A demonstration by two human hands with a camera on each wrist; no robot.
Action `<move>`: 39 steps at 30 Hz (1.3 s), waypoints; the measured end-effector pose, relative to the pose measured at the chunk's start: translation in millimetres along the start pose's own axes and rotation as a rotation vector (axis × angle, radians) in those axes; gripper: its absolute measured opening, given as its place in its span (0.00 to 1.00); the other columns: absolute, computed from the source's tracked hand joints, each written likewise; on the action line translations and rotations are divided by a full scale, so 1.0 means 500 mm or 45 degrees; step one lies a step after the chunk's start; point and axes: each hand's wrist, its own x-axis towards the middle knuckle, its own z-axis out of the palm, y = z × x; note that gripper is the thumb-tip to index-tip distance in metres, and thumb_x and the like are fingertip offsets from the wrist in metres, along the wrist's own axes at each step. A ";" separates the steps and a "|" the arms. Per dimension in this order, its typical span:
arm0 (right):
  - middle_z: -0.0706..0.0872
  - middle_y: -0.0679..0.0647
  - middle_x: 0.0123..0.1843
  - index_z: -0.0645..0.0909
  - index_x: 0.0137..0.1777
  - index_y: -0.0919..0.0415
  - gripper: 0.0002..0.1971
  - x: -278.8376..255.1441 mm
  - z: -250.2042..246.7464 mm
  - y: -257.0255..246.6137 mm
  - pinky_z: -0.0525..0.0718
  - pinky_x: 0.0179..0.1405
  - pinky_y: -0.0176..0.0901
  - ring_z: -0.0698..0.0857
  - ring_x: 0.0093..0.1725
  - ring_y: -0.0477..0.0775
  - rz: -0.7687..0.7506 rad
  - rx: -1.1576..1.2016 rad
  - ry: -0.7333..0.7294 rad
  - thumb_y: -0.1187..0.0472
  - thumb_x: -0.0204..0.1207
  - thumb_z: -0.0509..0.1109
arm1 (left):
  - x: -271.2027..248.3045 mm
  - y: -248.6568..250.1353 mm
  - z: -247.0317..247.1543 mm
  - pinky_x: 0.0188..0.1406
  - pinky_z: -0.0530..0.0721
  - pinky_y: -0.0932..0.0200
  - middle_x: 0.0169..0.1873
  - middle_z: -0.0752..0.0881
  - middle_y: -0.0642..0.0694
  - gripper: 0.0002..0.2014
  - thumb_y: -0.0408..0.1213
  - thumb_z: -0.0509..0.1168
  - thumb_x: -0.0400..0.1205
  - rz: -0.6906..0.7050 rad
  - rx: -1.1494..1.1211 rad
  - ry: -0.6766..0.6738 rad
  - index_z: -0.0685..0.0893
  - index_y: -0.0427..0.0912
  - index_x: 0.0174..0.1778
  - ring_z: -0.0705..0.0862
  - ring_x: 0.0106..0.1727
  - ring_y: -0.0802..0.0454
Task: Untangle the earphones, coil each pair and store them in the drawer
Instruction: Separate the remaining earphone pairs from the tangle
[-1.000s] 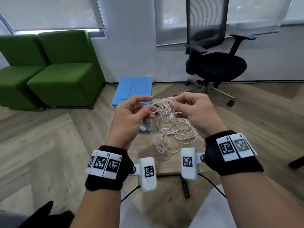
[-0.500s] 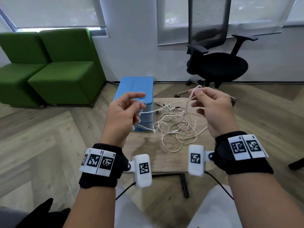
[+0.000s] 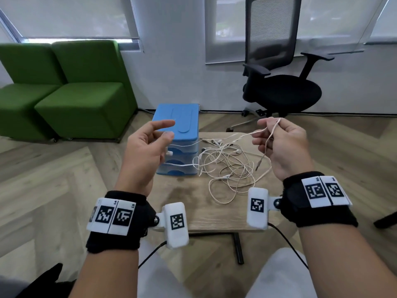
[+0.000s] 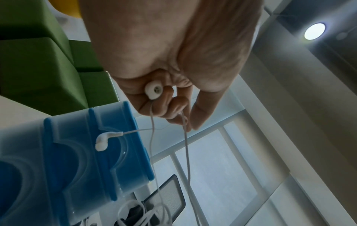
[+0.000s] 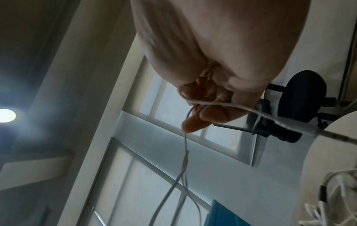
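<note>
We see both hands raised above a small wooden surface (image 3: 193, 203), with a white cord stretched between them. Our left hand (image 3: 144, 155) has its lower fingers curled around an earbud (image 4: 153, 90), its cord running out past the fingertips, while the index finger and thumb stay extended; so its grip is closed on that earbud. A second earbud (image 4: 103, 139) dangles in front of the blue drawer unit (image 3: 180, 134).

Our right hand (image 3: 283, 145) pinches the cord (image 3: 247, 134) near the fingertips, with a loop draped over the index finger. The plug (image 3: 258, 165) hangs below that hand, just above the surface. Its grip is closed on the cord.

The rest of the earphones (image 3: 227, 168) lie in a loose tangle on the surface between the hands, just right of the drawer unit, with more earbuds at the far edge of the pile. The drawer unit stands at the far left of the surface, and its drawers look closed.

Beyond, green seats (image 3: 64, 91) sit at far left and a black office chair (image 3: 279, 78) at far right.
</note>
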 end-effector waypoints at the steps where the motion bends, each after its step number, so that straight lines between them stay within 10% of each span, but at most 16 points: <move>1: 0.89 0.53 0.31 0.86 0.49 0.62 0.14 -0.002 0.001 -0.008 0.81 0.29 0.36 0.88 0.28 0.49 -0.003 0.030 -0.033 0.58 0.92 0.62 | -0.001 -0.004 -0.001 0.22 0.71 0.71 0.38 0.78 0.45 0.12 0.28 0.69 0.86 -0.009 0.034 -0.012 0.90 0.44 0.62 0.69 0.25 0.60; 10: 0.91 0.57 0.36 0.87 0.56 0.64 0.12 -0.020 0.019 -0.046 0.83 0.30 0.35 0.90 0.32 0.51 -0.056 0.060 -0.287 0.59 0.91 0.63 | 0.019 0.002 0.115 0.56 0.84 0.66 0.47 0.92 0.49 0.15 0.40 0.77 0.81 0.006 0.428 -0.452 0.91 0.49 0.63 0.90 0.43 0.60; 14: 0.91 0.57 0.35 0.86 0.59 0.70 0.13 -0.026 0.023 -0.045 0.84 0.31 0.35 0.91 0.33 0.51 -0.039 0.059 -0.332 0.60 0.91 0.64 | 0.022 -0.004 0.154 0.38 0.81 0.70 0.47 0.92 0.47 0.11 0.40 0.80 0.78 0.063 0.468 -0.594 0.91 0.49 0.55 0.81 0.28 0.66; 19: 0.90 0.58 0.34 0.87 0.54 0.70 0.12 -0.028 0.030 -0.038 0.86 0.31 0.35 0.92 0.33 0.53 -0.104 0.027 -0.298 0.63 0.90 0.65 | 0.019 -0.053 0.152 0.56 0.89 0.40 0.43 0.93 0.49 0.06 0.33 0.78 0.79 0.107 0.552 -0.463 0.89 0.48 0.45 0.90 0.43 0.47; 28: 0.95 0.55 0.40 0.94 0.46 0.56 0.11 0.022 0.023 0.015 0.94 0.51 0.50 0.95 0.44 0.58 -0.333 -0.645 -0.211 0.73 0.77 0.77 | 0.016 -0.042 0.102 0.33 0.83 0.65 0.38 0.93 0.42 0.05 0.30 0.72 0.85 0.033 0.510 -0.386 0.92 0.39 0.54 0.89 0.35 0.50; 32: 0.86 0.47 0.58 0.91 0.59 0.51 0.27 -0.001 0.049 0.020 0.86 0.56 0.39 0.87 0.55 0.48 -0.505 -1.210 -0.367 0.81 0.74 0.63 | 0.022 -0.023 0.092 0.29 0.83 0.64 0.39 0.93 0.38 0.13 0.28 0.68 0.87 -0.023 0.435 -0.361 0.85 0.41 0.66 0.90 0.33 0.53; 34: 0.82 0.46 0.59 0.89 0.61 0.53 0.27 -0.027 0.064 0.016 0.76 0.52 0.28 0.80 0.55 0.45 -0.598 -1.150 -0.375 0.80 0.72 0.62 | 0.022 -0.016 0.090 0.27 0.82 0.63 0.39 0.93 0.38 0.17 0.28 0.66 0.88 -0.058 0.383 -0.349 0.80 0.46 0.71 0.91 0.35 0.51; 39: 0.88 0.48 0.41 0.88 0.40 0.56 0.05 -0.064 0.098 0.018 0.83 0.40 0.37 0.86 0.40 0.45 -0.630 -0.816 -0.471 0.61 0.77 0.78 | 0.019 -0.012 0.085 0.28 0.83 0.62 0.42 0.92 0.37 0.15 0.28 0.61 0.90 -0.181 0.120 -0.368 0.82 0.45 0.69 0.92 0.38 0.49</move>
